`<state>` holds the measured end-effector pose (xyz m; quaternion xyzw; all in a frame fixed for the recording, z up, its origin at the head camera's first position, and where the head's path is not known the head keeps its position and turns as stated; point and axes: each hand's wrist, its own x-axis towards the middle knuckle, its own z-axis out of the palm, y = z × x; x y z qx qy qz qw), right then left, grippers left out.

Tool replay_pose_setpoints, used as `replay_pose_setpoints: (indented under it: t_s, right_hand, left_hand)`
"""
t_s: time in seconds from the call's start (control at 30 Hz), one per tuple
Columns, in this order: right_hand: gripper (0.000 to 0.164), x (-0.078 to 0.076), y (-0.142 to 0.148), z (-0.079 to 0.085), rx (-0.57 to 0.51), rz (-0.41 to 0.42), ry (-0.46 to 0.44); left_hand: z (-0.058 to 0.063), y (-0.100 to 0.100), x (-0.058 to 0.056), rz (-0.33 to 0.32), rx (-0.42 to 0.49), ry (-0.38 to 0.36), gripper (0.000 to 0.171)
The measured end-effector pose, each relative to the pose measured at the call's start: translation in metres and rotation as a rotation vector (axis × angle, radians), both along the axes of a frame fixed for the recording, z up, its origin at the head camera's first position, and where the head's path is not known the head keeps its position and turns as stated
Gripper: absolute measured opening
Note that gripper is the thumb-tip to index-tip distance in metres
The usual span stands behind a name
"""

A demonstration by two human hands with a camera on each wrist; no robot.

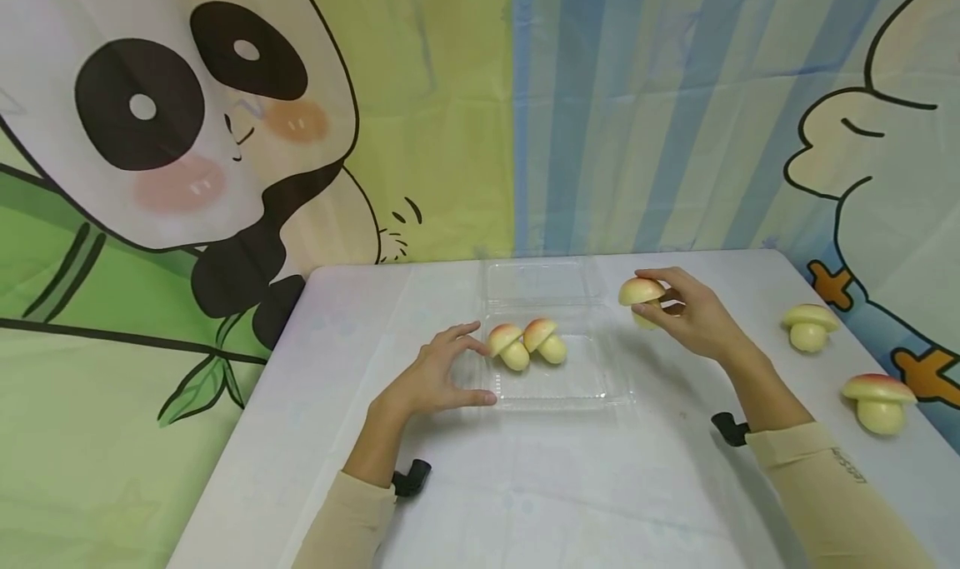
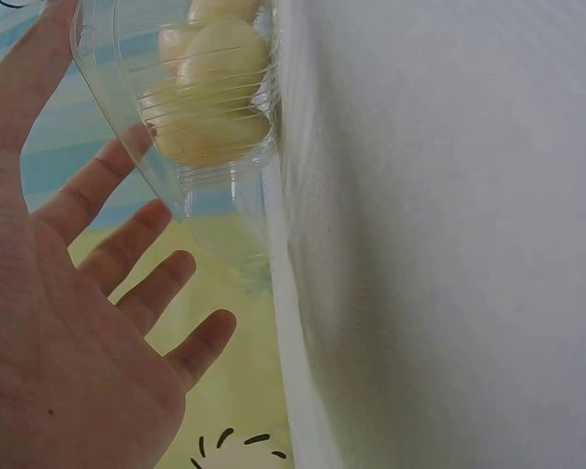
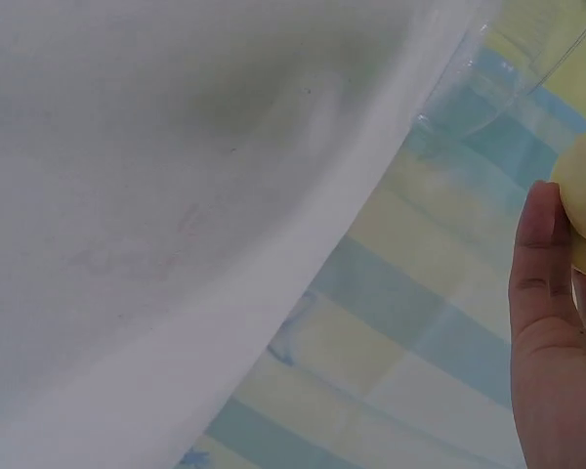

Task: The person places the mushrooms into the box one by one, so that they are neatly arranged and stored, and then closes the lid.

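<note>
A clear plastic clamshell box [image 1: 585, 377] lies with its lid [image 1: 540, 283] folded back on the white table. Two toy mushrooms with red-tinged caps, one on the left [image 1: 510, 348] and one beside it [image 1: 546, 341], lie tilted inside the box's left half. My left hand [image 1: 438, 373] is at the box's left side, fingers spread and fingertips against or close to its rim; the left wrist view shows the palm [image 2: 78, 332] facing the box. Above the table, right of the lid, my right hand [image 1: 686, 311] pinches another toy mushroom [image 1: 640, 292] between thumb and fingers.
Two more toy mushrooms stand near the table's right edge, one farther back [image 1: 810, 327] and one nearer [image 1: 879, 404]. A printed cloth backdrop [image 1: 442, 136] with a panda hangs behind the white table [image 1: 525, 486]. Black wrist mounts [image 1: 412, 477] sit on both forearms.
</note>
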<state>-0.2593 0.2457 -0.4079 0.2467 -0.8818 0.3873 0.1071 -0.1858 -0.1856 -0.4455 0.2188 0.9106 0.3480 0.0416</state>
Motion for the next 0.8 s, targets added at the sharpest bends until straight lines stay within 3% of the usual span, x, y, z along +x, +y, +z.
replay_pose_setpoints:
  t_s: [0.17,0.33,0.53,0.8]
  right_hand:
    - [0.057,0.000,-0.010,0.002,-0.011,0.012,0.000]
    - [0.056,0.006,-0.020,0.007,-0.049,0.027,-0.060]
    - [0.052,0.019,-0.038,0.019,-0.126,0.106,-0.066]
    - [0.053,0.008,-0.041,0.002,-0.112,0.142,-0.031]
  left_hand:
    - [-0.001,-0.001,0.002,-0.001,0.000,-0.004,0.069]
    - [-0.001,-0.001,0.002,-0.001,-0.001,-0.001,0.068]
    - [-0.002,-0.002,0.001,-0.001,-0.006,-0.001,0.070]
    - [0.000,0.000,0.001,0.000,-0.003,0.000,0.069]
